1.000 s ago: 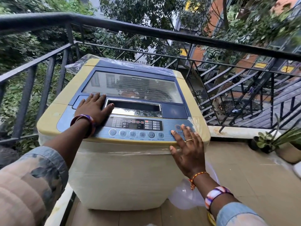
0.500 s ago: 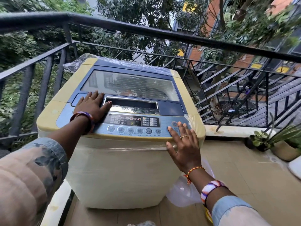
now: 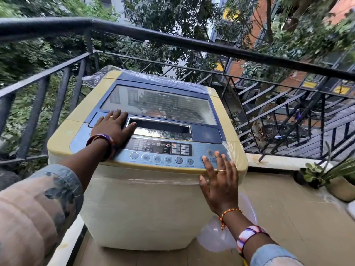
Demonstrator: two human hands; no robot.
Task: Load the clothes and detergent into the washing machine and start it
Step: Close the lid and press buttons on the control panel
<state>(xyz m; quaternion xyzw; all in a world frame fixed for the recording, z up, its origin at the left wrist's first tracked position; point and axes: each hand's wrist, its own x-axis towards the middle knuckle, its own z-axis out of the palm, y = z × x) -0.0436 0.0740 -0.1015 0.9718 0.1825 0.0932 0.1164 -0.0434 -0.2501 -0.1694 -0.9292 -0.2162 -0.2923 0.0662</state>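
A cream and blue top-loading washing machine (image 3: 146, 204) stands on a balcony with its glass lid (image 3: 157, 106) down. The control panel (image 3: 163, 150) shows lit indicators and a row of round buttons. My left hand (image 3: 112, 127) lies flat on the lid's front left corner, thumb beside the handle recess. My right hand (image 3: 219, 177) has straight fingers spread over the panel's right end, fingertips on the start/pause button (image 3: 212, 160). Through the glass something orange shows dimly. No detergent is in view.
A black metal railing (image 3: 172, 41) runs close behind and left of the machine. A clear plastic bag (image 3: 215, 237) lies on the tiled floor at its right foot. Potted plants (image 3: 326, 175) stand at the right, by a low ledge.
Both hands keep the same places on the machine. The panel's display shows more lit indicators now. The view has shifted slightly.
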